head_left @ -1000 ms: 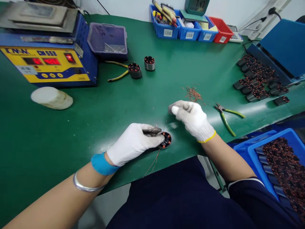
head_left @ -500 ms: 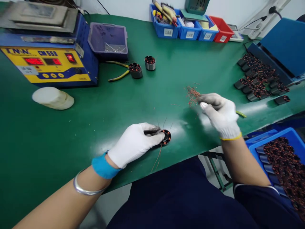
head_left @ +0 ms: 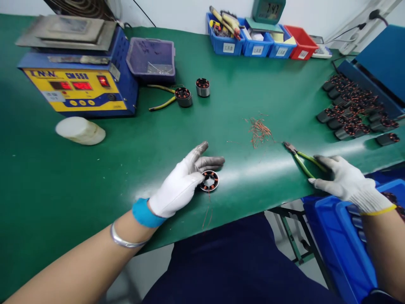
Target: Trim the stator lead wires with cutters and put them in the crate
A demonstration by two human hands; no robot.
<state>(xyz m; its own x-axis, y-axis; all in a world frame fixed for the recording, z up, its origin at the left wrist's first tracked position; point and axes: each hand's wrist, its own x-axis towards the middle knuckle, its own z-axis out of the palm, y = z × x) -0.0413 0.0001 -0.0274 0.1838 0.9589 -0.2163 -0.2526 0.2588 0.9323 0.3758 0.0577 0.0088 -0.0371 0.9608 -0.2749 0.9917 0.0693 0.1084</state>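
Observation:
A motor stator (head_left: 217, 181) with copper windings lies at the front of the green table, thin copper wires trailing from it toward the edge. My left hand (head_left: 180, 181), in a white glove with grey fingertips, rests beside it. Its fingers are stretched out and apart, and the thumb touches the stator's left rim. On the right, my gloved right hand (head_left: 343, 177) grips the ends of the spread green handles of the wire cutters (head_left: 297, 155). The jaws point left, toward a loose heap of copper wire clippings (head_left: 260, 131).
Two more stators (head_left: 203, 87) stand farther back, one by yellow-handled pliers (head_left: 161, 103). At left are a yellow-and-blue powered unit (head_left: 90, 90), a white cylinder (head_left: 80, 131) and a purple bin (head_left: 151, 55). Many stators (head_left: 351, 105) crowd the right. A blue crate (head_left: 335, 228) sits below the table edge.
My right hand has let go of the wire clippings, leaving them on the table, and moved right onto the wire cutters. My left fingers have spread away from the stator.

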